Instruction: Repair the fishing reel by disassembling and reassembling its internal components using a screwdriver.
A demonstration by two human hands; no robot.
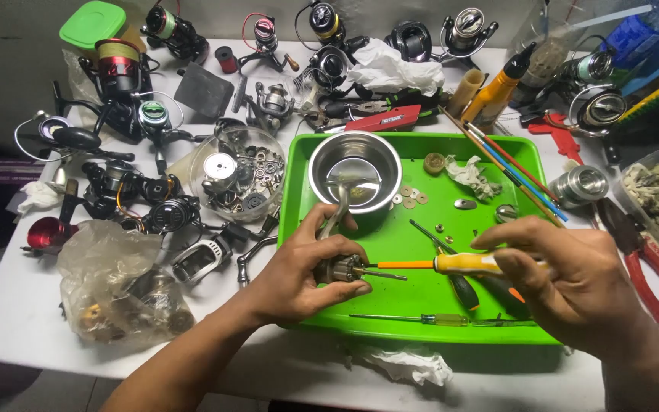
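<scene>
1. The left hand (pixel 299 278) is gripping a small metal reel part (pixel 339 268) over the front left area of the green tray (pixel 421 305); its fingers are wrapping around the part from the left and from below.
2. The right hand (pixel 573 278) is grasping the yellow handle of a screwdriver (pixel 451 264) above the front right area of the tray.
3. The screwdriver is lying almost level, with its long axis running left to right across the tray; its tip is pointing left and is touching the reel part, while its handle is staying inside the right hand.
4. A steel bowl (pixel 355 169) is standing in the back left corner of the tray, just behind the left hand.
5. A second, thin screwdriver (pixel 429 319) is lying along the front edge of the tray.
</scene>
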